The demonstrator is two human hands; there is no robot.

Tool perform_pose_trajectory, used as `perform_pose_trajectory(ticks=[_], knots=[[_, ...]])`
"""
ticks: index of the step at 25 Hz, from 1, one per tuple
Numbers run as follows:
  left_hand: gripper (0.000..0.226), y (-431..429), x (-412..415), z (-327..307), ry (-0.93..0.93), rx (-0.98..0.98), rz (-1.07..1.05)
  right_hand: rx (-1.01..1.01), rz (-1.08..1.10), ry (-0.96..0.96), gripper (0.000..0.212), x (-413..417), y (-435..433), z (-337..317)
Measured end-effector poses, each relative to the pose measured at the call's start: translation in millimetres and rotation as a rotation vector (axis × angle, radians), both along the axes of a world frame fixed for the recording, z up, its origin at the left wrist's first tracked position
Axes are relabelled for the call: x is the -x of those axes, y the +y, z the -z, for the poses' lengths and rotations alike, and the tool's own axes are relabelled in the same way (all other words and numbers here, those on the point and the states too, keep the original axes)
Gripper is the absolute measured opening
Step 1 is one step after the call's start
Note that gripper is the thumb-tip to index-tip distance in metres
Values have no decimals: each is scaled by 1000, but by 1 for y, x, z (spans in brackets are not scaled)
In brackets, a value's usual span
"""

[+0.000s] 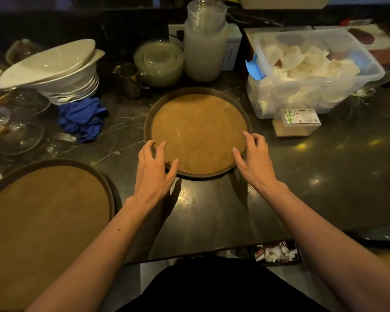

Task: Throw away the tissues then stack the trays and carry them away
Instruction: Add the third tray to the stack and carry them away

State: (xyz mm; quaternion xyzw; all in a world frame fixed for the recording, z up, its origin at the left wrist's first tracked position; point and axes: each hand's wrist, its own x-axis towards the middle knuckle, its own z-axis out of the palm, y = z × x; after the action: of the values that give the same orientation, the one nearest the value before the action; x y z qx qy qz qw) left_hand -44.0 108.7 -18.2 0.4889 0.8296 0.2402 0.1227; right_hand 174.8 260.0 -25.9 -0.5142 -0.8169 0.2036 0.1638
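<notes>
Round brown tray (198, 131) has a matt cork-like liner; dark veined stone bench (324, 167) is glossy; crumpled blue cloth (83, 119) looks soft.

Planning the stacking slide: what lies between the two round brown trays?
Only bare dark marble counter separates the middle tray from the left tray, head view.

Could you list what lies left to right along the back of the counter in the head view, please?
Stack of white bowls → metal jug → stack of clear plates → tall stack of plastic containers → clear plastic bin.
</notes>
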Motion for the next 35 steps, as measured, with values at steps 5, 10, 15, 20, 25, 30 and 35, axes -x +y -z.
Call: perform_pose_trajectory(ticks=[5,10,15,20,25,30,35], knots=[[63,20,4,2,-9,62,-70,96,-28,-23,62,5,46,4],[68,50,22,8,-9,136,-165,146,-10,-42,63,7,80,17],[76,82,45,21,-37,190,-212,178,26,-76,65,15,109,27],[83,103,65,38,-77,247,-284,220,49,-86,74,26,123,41],[94,113,74,43,-156,239,-339,300,111,-71,84,35,133,45],[100,111,79,42,-230,231,-344,305,123,-31,89,33,125,44],[98,87,72,25,-271,139,-380,309,98,-39,93,20,108,29]])
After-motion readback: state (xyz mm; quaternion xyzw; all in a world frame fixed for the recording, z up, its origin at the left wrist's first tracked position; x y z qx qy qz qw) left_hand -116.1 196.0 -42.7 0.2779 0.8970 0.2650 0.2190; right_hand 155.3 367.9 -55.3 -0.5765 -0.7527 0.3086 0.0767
